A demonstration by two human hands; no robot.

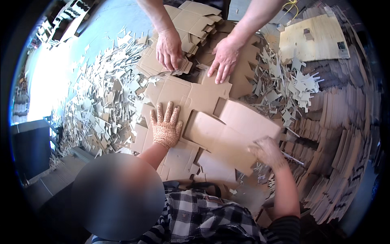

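My left hand (165,125), in a tan patterned glove, lies flat with spread fingers on a die-cut brown cardboard sheet (172,89). My right hand (267,152) is smeared by motion beside the right edge of a wide cardboard panel (239,126); whether it holds anything does not show. Across from me, another person's bare hand (225,59) rests its fingertips on the sheets. That person's other hand (169,51) has its fingers bent down at a small folded cardboard piece (183,67) by a gap between sheets.
Loose cardboard offcuts (107,95) cover the floor at the left, and more scraps (280,87) lie at the right. Tall stacks of cardboard (341,134) line the right side. A plywood board (313,38) lies at the far right, and a dark box (30,146) stands at the left.
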